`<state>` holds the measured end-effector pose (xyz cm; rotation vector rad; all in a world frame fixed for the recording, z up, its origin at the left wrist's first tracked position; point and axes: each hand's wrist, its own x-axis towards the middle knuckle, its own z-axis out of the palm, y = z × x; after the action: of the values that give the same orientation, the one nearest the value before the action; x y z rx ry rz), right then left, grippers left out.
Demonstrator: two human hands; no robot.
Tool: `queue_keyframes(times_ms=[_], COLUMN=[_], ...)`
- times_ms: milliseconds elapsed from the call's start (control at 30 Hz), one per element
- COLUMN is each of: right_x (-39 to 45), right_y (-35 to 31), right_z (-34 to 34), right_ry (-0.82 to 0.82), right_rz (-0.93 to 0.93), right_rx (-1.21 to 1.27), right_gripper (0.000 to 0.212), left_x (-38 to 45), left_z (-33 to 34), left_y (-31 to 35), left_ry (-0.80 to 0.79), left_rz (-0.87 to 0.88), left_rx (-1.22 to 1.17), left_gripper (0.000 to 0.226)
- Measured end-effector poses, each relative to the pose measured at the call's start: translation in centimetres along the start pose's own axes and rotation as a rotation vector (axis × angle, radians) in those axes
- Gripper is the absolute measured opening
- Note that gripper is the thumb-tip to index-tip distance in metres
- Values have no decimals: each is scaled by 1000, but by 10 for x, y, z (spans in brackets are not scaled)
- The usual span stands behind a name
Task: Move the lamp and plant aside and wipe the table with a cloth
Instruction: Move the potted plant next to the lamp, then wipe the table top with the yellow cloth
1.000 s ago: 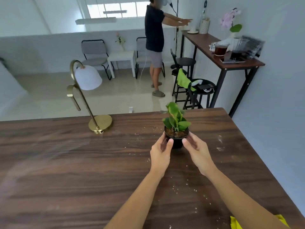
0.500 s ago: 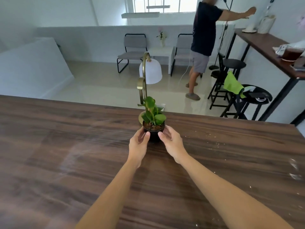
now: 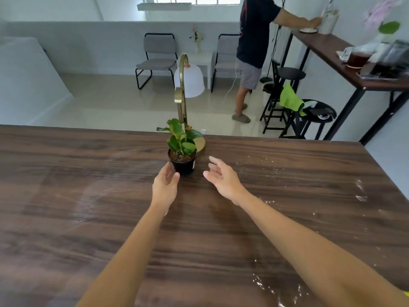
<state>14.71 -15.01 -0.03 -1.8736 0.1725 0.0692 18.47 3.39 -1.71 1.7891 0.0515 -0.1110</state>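
Upright plant point(image 3: 182, 149) before lamp point(image 3: 182, 94), both hands point(image 3: 164, 187) spread beside it

The plant point(image 3: 182, 149) stands upright in a black pot on the dark wooden table point(image 3: 88, 207), directly in front of the brass lamp point(image 3: 184, 94), whose round base sits at the far table edge. The left hand point(image 3: 164, 187) is open, its fingers beside the pot's left wall; contact cannot be confirmed. The right hand point(image 3: 223, 178) is open with fingers spread, apart from the pot on its right. White crumbs point(image 3: 265, 162) lie scattered on the right part of the table. A yellow cloth corner point(image 3: 406, 294) shows at the lower right edge.
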Motion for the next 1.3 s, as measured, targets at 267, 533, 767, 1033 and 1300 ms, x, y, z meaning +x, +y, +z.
queue_keyframes(times_ms=[267,533,767,1033,1300], right_x=[-154,-361,-382,-196,-271], right_y=[46,156,199,126,118], right_z=[-137,-240,-226,-116,-12], right_ry=[188,429,272,266,20], right_rz=[-30,141,296,379,-148], right_rx=[-166,-620,-1158,-974,-1056], right_gripper=[34,66,78,74,65], left_x=[-134,-260,-298,-298,-295], left_z=[29,10,-11,-10,-14], left_y=[-6,-61,-96,-93,-100], left_ry=[-42,89,201,270,218], left_rz=[136,200,83,117,98], left_rx=[362,840,1072,996,1090], left_gripper=[54,52,63,61,61])
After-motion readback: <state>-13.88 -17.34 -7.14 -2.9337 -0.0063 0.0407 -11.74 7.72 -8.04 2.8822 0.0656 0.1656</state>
